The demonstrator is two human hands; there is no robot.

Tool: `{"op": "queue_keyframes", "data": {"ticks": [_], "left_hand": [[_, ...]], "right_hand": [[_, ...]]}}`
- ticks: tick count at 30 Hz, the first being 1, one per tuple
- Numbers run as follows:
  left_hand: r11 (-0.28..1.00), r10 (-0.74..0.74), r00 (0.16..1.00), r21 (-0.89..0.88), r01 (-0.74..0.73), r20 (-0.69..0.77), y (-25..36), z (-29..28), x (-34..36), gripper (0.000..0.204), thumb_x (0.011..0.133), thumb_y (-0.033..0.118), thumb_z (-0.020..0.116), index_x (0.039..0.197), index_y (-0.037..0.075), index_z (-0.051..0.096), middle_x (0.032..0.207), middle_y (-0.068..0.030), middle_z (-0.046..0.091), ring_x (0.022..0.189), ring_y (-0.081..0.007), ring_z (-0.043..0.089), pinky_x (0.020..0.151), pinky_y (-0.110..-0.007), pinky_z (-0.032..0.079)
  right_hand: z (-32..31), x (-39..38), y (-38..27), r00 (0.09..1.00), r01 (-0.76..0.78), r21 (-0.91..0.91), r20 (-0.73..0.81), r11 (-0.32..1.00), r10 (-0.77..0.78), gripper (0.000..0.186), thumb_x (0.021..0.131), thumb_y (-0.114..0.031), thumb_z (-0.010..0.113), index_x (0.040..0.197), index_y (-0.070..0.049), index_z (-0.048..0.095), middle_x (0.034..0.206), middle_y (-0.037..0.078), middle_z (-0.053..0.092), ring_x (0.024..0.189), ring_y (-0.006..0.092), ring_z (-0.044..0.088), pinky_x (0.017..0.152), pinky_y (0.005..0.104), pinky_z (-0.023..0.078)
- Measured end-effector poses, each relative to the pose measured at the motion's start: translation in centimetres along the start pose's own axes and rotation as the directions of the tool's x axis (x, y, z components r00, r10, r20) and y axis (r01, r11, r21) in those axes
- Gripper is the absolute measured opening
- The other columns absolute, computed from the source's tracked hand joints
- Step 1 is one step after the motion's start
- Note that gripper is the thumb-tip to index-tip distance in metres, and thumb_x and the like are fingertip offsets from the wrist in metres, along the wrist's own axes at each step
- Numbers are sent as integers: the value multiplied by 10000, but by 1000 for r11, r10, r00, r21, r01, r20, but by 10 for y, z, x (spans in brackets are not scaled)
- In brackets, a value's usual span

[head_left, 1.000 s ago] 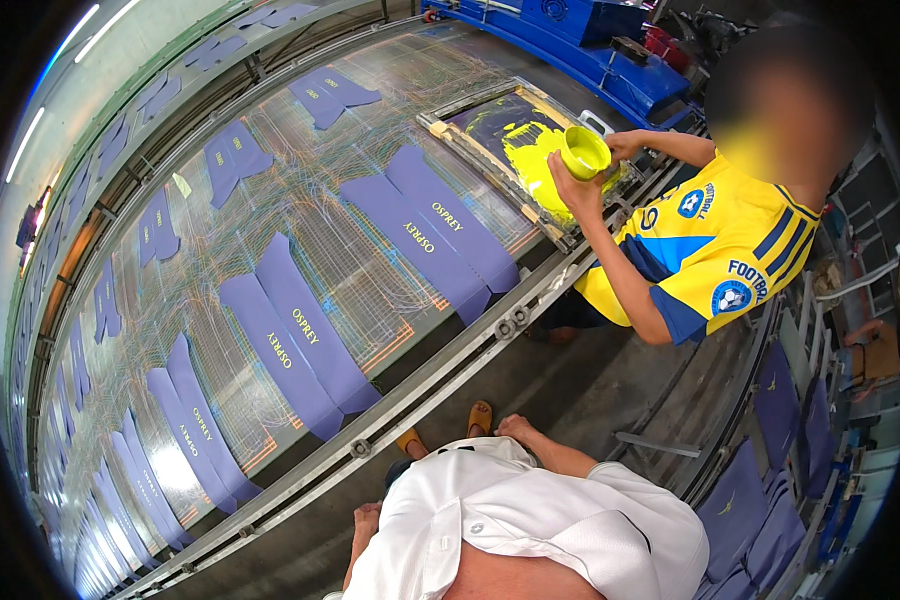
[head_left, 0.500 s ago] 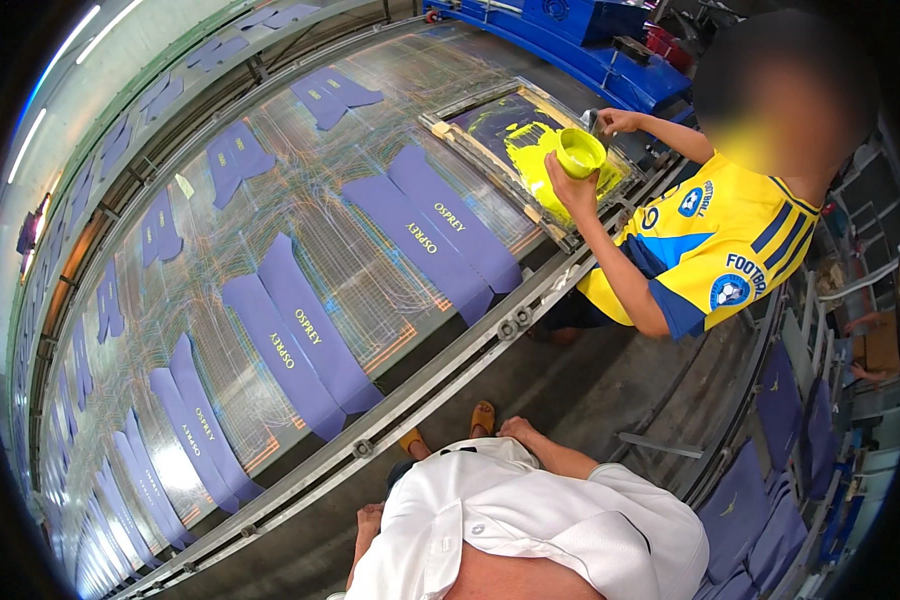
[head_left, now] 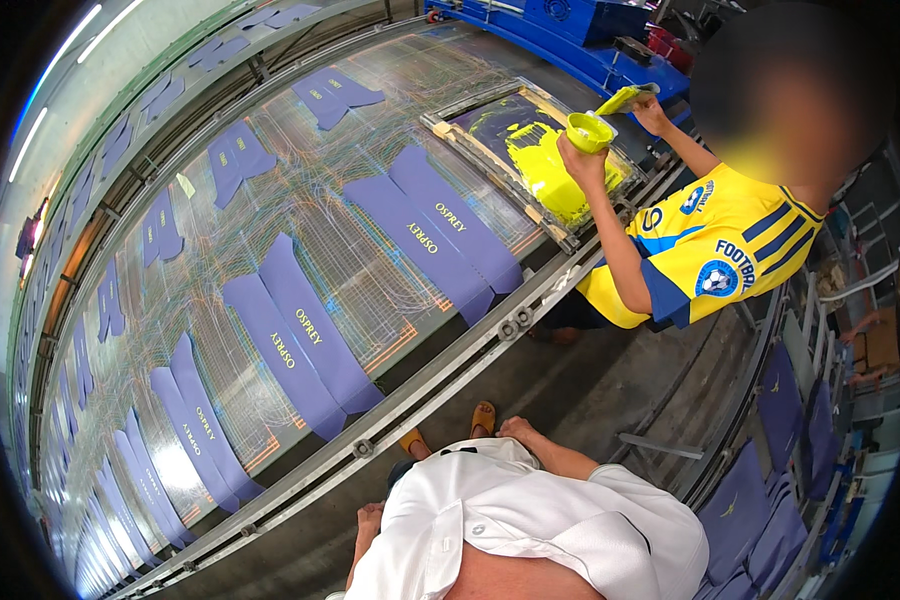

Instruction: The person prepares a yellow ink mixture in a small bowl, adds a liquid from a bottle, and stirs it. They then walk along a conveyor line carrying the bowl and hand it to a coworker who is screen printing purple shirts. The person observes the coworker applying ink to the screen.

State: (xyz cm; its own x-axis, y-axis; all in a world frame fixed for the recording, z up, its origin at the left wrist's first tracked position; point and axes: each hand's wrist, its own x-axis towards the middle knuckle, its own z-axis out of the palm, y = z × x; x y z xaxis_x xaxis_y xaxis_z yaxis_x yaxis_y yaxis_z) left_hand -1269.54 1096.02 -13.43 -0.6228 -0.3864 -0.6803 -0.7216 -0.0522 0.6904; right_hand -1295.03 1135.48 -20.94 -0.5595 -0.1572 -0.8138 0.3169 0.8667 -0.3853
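Note:
My left hand (head_left: 368, 522) hangs low beside the white shirt, partly covered by it. My right hand (head_left: 515, 430) rests at the trousers by my waist. The fingers of both are too hidden to read, and no object shows in either. Past the rail, a co-worker in a yellow shirt holds a cup of yellow-green ink (head_left: 588, 133) in one hand. In that person's other hand an ink-coated scraper (head_left: 625, 99) is raised beside the cup. Beneath them a printing screen frame (head_left: 457, 104) lies on the long table, with wet yellow-green ink (head_left: 545, 165) spread over its mesh.
Purple cut pieces (head_left: 295, 335) with yellow lettering lie in rows along the table. A metal rail (head_left: 430, 350) runs along its near edge, between me and the table. Blue machinery (head_left: 600, 60) stands at the far end. More purple pieces (head_left: 735, 505) hang on a rack at right.
The co-worker has lifted the scraper up from the screen to the cup's rim and tilted the cup. The cup has moved slightly right and up. My hands have stayed put.

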Motion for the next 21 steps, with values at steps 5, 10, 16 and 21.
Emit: {"op": "queue_keyframes", "data": {"ticks": [5,10,16,21], "left_hand": [[1000,3,1000,13,-3,0,1,0,0,124,861,45,674,874,-69,721,803,-103,708,704,-138,604,685,-319,500],[999,2,1000,33,-2,4,1,0,0,125,860,47,677,876,-69,721,804,-104,709,703,-138,604,685,-319,500],[996,10,1000,93,-11,8,1,0,2,127,859,51,680,878,-68,721,806,-105,709,702,-138,604,685,-318,500],[1000,-13,1000,27,13,5,8,3,0,135,865,60,669,883,-65,720,806,-110,709,717,-149,612,693,-321,502]], "right_hand": [[-1,0,1,1000,15,21,14,1000,-15,368,739,-376,770,1002,-121,733,1025,97,712,991,241,664,882,346,514],[-6,-9,-6,1000,-7,65,6,998,6,381,739,-382,767,995,-101,731,1001,107,714,977,249,667,873,354,516],[-6,-6,-6,999,30,4,16,1000,-30,408,732,-400,769,999,-95,728,1013,108,714,986,263,664,875,359,516],[-3,-1,-6,999,50,-12,-1,999,-50,413,718,-404,778,976,-85,729,998,109,717,980,263,667,871,358,518]]}}
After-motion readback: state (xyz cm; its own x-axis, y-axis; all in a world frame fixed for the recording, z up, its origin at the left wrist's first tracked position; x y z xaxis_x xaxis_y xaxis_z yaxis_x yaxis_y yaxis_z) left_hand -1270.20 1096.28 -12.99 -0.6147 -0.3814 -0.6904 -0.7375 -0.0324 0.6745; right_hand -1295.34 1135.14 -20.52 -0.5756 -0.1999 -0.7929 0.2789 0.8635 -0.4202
